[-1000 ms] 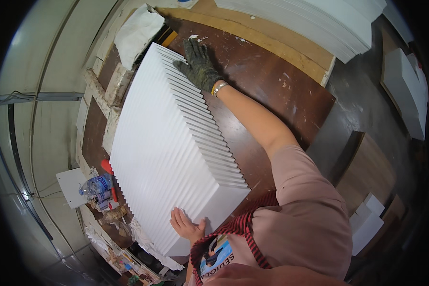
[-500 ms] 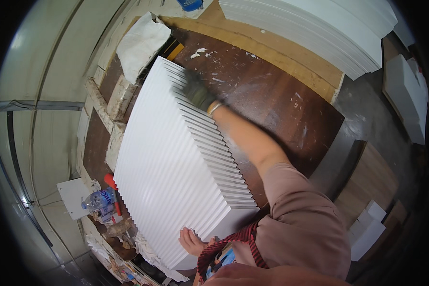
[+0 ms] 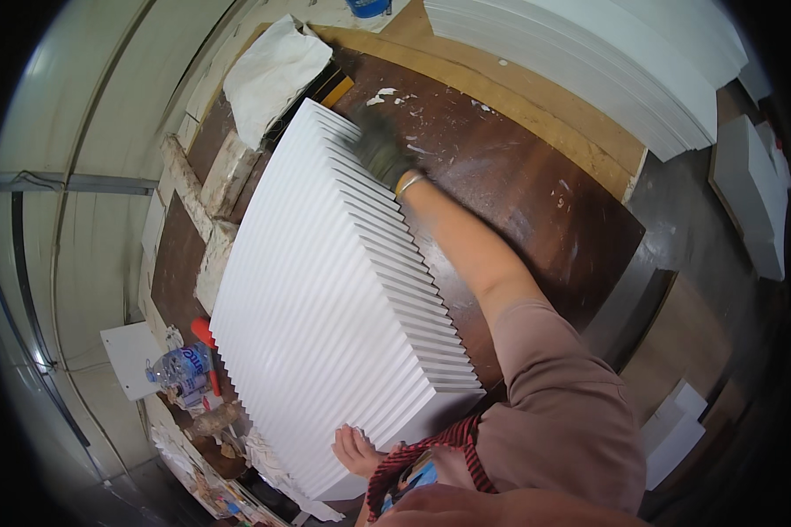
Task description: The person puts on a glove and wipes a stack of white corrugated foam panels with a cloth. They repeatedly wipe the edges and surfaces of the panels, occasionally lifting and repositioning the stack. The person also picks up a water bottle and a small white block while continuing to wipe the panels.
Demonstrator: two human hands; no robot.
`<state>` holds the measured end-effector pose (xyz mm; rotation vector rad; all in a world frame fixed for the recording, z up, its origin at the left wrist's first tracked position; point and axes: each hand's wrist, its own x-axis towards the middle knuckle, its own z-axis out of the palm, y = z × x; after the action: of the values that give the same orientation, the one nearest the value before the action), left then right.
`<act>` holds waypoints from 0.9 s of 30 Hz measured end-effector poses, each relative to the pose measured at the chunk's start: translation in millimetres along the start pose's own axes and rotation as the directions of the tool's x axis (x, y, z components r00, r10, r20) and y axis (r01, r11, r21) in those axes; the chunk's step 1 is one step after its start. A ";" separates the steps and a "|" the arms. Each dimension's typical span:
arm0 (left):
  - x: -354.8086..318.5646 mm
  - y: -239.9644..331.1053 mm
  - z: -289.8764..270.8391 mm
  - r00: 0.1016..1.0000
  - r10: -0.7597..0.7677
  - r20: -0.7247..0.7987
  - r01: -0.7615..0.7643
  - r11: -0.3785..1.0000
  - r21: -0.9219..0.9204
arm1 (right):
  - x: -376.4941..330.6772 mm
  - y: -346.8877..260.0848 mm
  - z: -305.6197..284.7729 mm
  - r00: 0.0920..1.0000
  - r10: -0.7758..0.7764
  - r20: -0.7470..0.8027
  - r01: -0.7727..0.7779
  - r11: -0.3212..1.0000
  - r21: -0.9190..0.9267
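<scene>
A fanned stack of white boards (image 3: 312, 290) lies across the brown worktable, each board set back a little from its neighbour so the edges form steps. My bare left hand (image 3: 357, 451) rests on the near end of the stack, its fingers lying on the top surface; the strap of a red-and-black apron partly covers its wrist. My right hand (image 3: 380, 156), in a dark glove, is at the far part of the stack's right side, against the stepped edges. Motion blur hides how its fingers are set.
A white cloth (image 3: 277, 75) covers a dark box beyond the stack. Left of it lie a red-handled tool (image 3: 204, 332) and a plastic bottle (image 3: 183, 369). A tall stack of white panels (image 3: 580, 61) stands at the far right; more boards (image 3: 747, 193) lean by the floor.
My right hand stays along the far part of the stepped edges, blurred in both frames. My left hand keeps its place on the stack. The whole view has shifted slightly.
</scene>
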<state>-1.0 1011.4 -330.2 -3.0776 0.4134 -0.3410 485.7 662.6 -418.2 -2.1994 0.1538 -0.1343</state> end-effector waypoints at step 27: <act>-134.7 -175.9 -54.9 0.403 -0.869 -0.287 0.657 0.493 -0.570 | -412.3 -193.3 -58.2 0.409 -0.707 0.577 0.734 0.631 0.253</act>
<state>-94.2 1217.1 -297.1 -3.1937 -1.2573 -1.3245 82.1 795.9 -244.7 -2.0658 -1.2356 0.1531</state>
